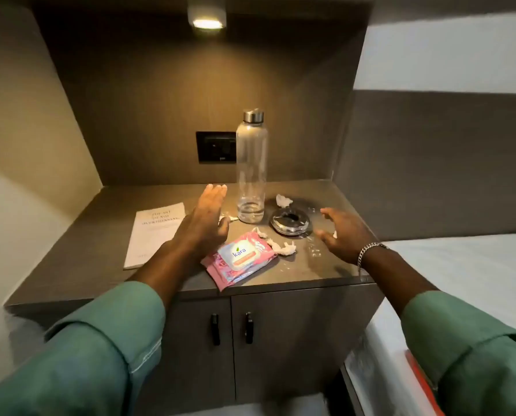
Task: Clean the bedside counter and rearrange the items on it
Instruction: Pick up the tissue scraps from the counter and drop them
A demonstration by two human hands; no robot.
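So we've got both hands out over the counter [100, 265], holding nothing. Left hand [205, 214] is flat with fingers straight, hovering just at 9 o'clock of the empty clear bottle [250, 166], which stands upright near the back. Right hand [340, 232] is spread loose at 3 o'clock of the round metal ashtray [289, 223]. The pink wipes pack [240, 258] lies at 6 o'clock of the bottle by the front edge, crumpled tissue bits [285, 247] just beside it. A white booklet [154, 232] sits at 9 o'clock.
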